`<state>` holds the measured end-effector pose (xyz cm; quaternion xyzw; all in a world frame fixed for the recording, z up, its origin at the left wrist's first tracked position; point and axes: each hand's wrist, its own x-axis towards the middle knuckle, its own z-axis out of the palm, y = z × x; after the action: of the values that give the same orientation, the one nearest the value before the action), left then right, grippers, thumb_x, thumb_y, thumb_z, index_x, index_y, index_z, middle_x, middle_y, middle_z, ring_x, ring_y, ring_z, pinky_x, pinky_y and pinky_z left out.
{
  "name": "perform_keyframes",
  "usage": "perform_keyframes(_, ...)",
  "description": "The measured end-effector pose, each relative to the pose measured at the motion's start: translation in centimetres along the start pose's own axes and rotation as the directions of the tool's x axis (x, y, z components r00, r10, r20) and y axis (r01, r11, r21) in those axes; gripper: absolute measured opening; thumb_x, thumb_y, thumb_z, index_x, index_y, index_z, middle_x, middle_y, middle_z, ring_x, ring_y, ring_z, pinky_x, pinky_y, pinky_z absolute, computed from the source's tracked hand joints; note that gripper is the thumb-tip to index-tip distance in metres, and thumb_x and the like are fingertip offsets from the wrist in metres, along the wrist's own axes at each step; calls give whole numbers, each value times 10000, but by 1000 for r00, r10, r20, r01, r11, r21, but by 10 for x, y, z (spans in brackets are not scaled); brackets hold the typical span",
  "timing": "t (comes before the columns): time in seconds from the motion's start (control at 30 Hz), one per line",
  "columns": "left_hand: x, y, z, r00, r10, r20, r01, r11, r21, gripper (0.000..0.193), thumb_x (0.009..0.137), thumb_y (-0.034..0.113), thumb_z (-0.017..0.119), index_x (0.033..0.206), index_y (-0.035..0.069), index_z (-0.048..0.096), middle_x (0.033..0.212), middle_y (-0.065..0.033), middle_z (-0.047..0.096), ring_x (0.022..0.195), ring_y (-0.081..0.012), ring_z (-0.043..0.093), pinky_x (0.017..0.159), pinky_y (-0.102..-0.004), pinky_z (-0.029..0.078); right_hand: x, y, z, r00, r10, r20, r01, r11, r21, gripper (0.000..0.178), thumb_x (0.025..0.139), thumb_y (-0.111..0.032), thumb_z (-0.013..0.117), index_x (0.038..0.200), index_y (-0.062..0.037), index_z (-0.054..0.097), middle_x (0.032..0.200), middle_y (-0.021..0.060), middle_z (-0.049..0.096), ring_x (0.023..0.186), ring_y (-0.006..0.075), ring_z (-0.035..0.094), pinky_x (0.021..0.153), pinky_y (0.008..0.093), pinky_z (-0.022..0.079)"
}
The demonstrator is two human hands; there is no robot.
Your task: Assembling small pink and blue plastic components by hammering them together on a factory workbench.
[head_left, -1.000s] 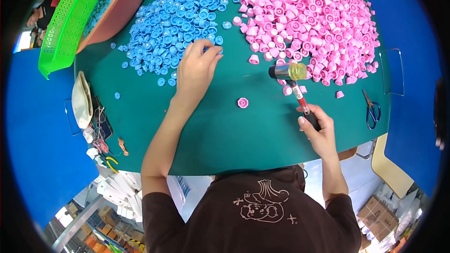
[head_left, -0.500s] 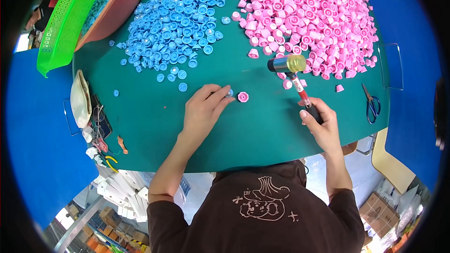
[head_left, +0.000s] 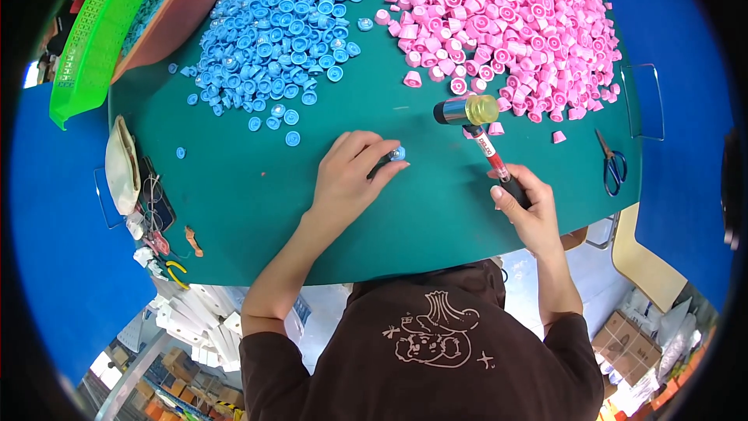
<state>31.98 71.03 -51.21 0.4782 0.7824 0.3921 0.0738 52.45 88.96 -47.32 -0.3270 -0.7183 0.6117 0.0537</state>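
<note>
My left hand (head_left: 354, 171) is over the middle of the green table, its thumb and fingers closed round a small round blue cap (head_left: 397, 153) with a shiny clear centre. The cap sits where a small pink cup-shaped piece stood; that piece is hidden from sight under the cap and fingers. To the right, my right hand (head_left: 527, 206) grips the black handle of a mallet (head_left: 491, 154). The mallet's head, black at one end and translucent yellow at the other, is raised up and to the right of the blue cap.
Beyond my hands lie a heap of blue caps (head_left: 273, 39) and a larger heap of pink cup-shaped pieces (head_left: 499, 15). A green basket (head_left: 89, 47) leans on a reddish basin (head_left: 175, 19) at far left. Scissors (head_left: 613, 165) lie right; a cream pouch (head_left: 122, 168) lies left.
My left hand has moved slightly right, bringing the blue cap over the pink piece, which is now covered. The right hand still holds the mallet up. The whole view has shifted a little.
</note>
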Motion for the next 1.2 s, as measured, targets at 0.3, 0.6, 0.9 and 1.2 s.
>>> perform_keyframes(0.3, -3, -2, -1, 1000, -17, -23, 16, 999, -39, 390, 648, 144, 842, 996, 68, 683, 912, -64, 606, 809, -220, 604, 667, -321, 500, -6, -13, 2, 994, -81, 67, 91, 983, -158, 294, 927, -192, 621, 1158, -10, 615, 788, 41, 617, 677, 109, 563, 614, 256, 448)
perform_keyframes(0.6, -5, -6, -1, 993, -114, 45, 116, 991, -63, 487, 650, 167, 829, 1081, 37, 642, 963, -80, 582, 872, -253, 601, 733, -359, 509, -10, -38, 2, 942, -266, 205, 325, 876, -356, 350, 918, -105, 589, 1257, -20, 584, 798, 116, 625, 655, 195, 578, 621, 304, 459)
perform_keyframes(0.9, -11, -10, 5, 998, -65, -23, 63, 997, -46, 505, 630, 186, 857, 1088, 76, 674, 936, -52, 598, 722, -166, 576, 587, -273, 494, -5, -18, 2, 976, -206, 65, 211, 973, -89, 381, 961, -146, 545, 1317, -9, 533, 707, 8, 545, 559, 44, 440, 487, 209, 349)
perform_keyframes(1.2, -2, -8, 0, 999, 12, -46, -15, 998, -62, 352, 645, 149, 847, 956, 63, 706, 890, -66, 612, 742, -193, 592, 613, -305, 488, 22, -15, -4, 907, 229, 353, -306, 935, 181, 383, 1025, -223, 427, 1374, -70, 469, 666, 14, 535, 445, 37, 383, 394, 188, 286)
